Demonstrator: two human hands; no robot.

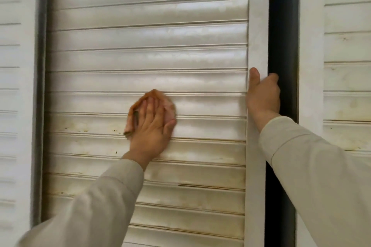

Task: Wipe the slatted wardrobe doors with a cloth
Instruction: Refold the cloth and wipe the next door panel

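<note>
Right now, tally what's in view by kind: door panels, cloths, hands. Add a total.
Slatted door panels: 3, namely the left panel, the middle panel and the right panel
Cloths: 1, the orange cloth
Hands: 2, the left hand and the right hand
Total: 6

A home, judging by the white slatted wardrobe doors (146, 56).

Bare slats of the middle door (140, 56) are lying open above, below and to both sides of the left hand (151, 126) pressing the cloth (140, 104). The right hand (263, 96) is gripping the door's edge, blocking that stile, with a dark gap (281, 26) running just beyond it.
</note>
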